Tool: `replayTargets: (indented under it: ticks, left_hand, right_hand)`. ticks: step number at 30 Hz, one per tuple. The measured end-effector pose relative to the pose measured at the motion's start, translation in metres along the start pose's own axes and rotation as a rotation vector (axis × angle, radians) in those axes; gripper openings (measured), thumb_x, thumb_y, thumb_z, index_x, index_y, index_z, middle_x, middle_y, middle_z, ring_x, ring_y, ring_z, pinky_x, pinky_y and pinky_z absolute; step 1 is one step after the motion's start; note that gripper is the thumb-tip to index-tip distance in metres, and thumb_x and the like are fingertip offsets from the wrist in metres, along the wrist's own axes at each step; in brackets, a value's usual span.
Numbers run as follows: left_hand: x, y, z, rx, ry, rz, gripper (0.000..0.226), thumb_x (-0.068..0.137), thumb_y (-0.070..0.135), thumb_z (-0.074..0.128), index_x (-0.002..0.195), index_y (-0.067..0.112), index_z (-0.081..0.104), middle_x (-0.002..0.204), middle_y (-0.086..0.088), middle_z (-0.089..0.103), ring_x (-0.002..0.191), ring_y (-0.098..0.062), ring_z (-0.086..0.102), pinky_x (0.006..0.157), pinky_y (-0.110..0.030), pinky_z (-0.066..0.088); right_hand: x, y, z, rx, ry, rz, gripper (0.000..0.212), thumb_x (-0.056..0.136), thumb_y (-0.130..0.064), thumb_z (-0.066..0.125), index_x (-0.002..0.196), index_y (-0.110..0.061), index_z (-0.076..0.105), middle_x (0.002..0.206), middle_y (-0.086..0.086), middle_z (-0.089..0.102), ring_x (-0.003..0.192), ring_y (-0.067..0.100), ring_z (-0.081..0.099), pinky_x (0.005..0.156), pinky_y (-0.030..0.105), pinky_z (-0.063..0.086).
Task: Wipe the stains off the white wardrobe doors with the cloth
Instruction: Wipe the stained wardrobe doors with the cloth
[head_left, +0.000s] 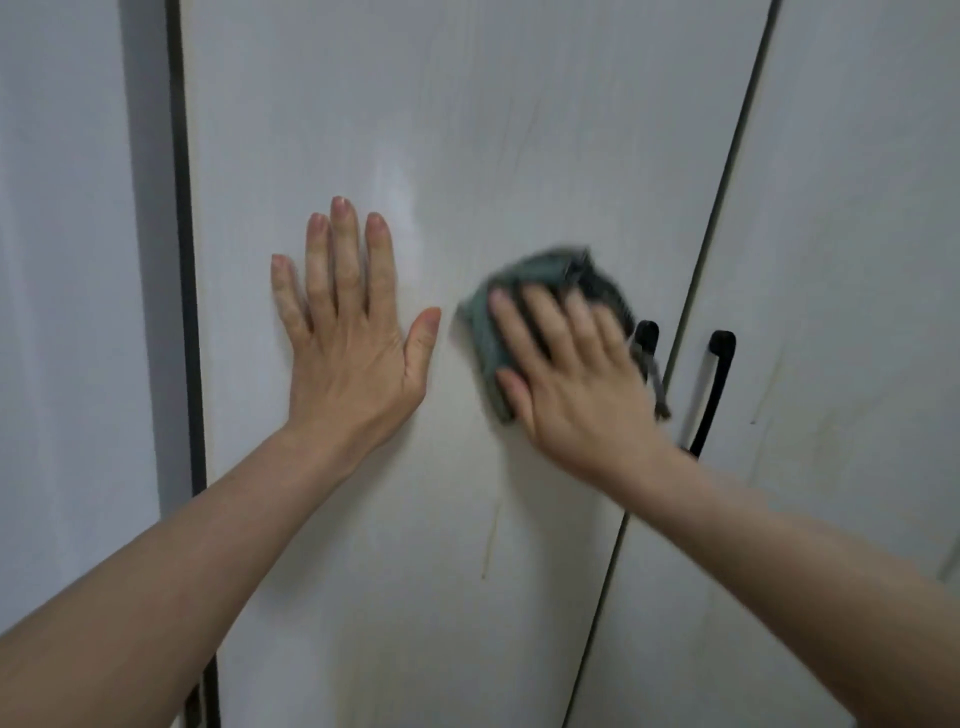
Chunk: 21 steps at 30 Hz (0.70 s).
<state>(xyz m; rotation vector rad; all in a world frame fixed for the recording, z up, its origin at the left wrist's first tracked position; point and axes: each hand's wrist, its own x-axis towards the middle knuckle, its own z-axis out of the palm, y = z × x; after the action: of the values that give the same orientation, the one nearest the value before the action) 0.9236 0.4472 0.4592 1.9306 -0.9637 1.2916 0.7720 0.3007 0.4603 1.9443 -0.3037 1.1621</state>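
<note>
Pressed crumpled grey-green cloth (524, 312) flat-fingered, right hand (571, 374), left of black bar handles (714, 389); left hand (348, 332) splayed farther left on white wardrobe door (467, 130).

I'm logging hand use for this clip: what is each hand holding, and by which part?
The right hand presses the green cloth flat on the wardrobe door, fingers spread over its middle. The left hand holds nothing, palm flat against the door.

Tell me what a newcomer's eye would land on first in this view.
The two hands on the white wardrobe door: the left hand lies flat with fingers spread at centre left, and the blurred right hand presses a grey-green cloth against the door beside it. Next come the two black handles either side of the door gap at right, and a thin streak below the hands.
</note>
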Motion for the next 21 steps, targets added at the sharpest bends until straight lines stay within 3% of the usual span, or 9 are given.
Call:
replayTargets:
  ticks: [4,7,14,21]
  left_hand:
    - [-0.001,0.003,-0.002,-0.013,0.005,0.005,0.078,0.102,0.043,0.032,0.157,0.004,-0.007,0.164,-0.018,-0.011,0.152,-0.033,-0.012,0.121,-0.057,-0.006]
    - [0.0,0.007,-0.003,-0.018,0.01,0.002,0.077,0.102,0.04,0.032,0.156,0.003,-0.007,0.165,-0.016,-0.011,0.152,-0.031,-0.012,0.121,-0.057,-0.005]
    - [-0.007,0.052,0.005,-0.054,-0.004,0.168,0.078,0.1,0.046,0.033,0.157,0.003,0.001,0.165,-0.017,-0.004,0.153,-0.031,-0.006,0.122,-0.057,0.0]
    - [-0.013,0.146,0.016,-0.188,-0.015,0.308,0.078,0.099,0.051,0.03,0.158,0.004,0.009,0.165,-0.02,0.0,0.153,-0.034,-0.002,0.123,-0.054,0.003]
  right_hand:
    - [0.065,0.056,-0.018,0.071,-0.024,0.264,0.064,0.102,-0.047,0.024,0.158,-0.019,0.01,0.162,0.012,0.015,0.148,0.031,0.013,0.119,0.043,0.006]
    - [0.073,0.088,-0.024,0.099,-0.027,0.368,0.064,0.102,-0.048,0.022,0.158,-0.021,0.007,0.163,0.01,0.01,0.15,0.03,0.009,0.121,0.045,0.006]
    - [0.033,0.114,-0.019,0.204,0.003,0.566,0.061,0.103,-0.044,0.026,0.158,-0.024,0.008,0.162,0.008,0.01,0.149,0.028,0.008,0.122,0.045,0.005]
    - [-0.028,0.143,-0.012,0.199,-0.021,0.68,0.061,0.102,-0.038,0.027,0.158,-0.019,0.011,0.162,0.012,0.01,0.149,0.028,0.008,0.122,0.041,0.005]
